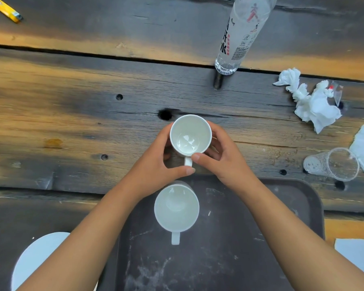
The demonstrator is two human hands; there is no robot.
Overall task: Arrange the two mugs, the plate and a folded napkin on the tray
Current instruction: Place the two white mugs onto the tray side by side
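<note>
Head view shows us both hands wrapped round the far mug (190, 135), which sits at twelve o'clock from the tray (261, 238), just past its far rim. We cannot tell whether the mug rests on the table (72, 122) or is lifted a little off it. Our left hand (156, 164) curls round its nine o'clock side, with the thumb reaching under the handle. Our right hand (225, 158) curls round the three o'clock side, thumb tip touching the wall beside the handle. The handle points to six o'clock, toward us, between the two thumbs. We judge the two-handed hold is there to keep the mug level and square as it comes in over the rim.

The near mug (176, 207) already stands on the tray, toward its eleven o'clock part, handle also at six o'clock, so the pair would match if set side by side. The plate (36, 257) lies off the tray at its nine o'clock, partly under our left forearm. A flat white sheet at three o'clock, likely the napkin (357, 255), is also off the tray.

Farther out are a bottle (240, 36) at twelve o'clock, crumpled tissue (315, 106) and a plastic cup (332, 163) at two o'clock, and a lighter (6, 10) at ten o'clock.
</note>
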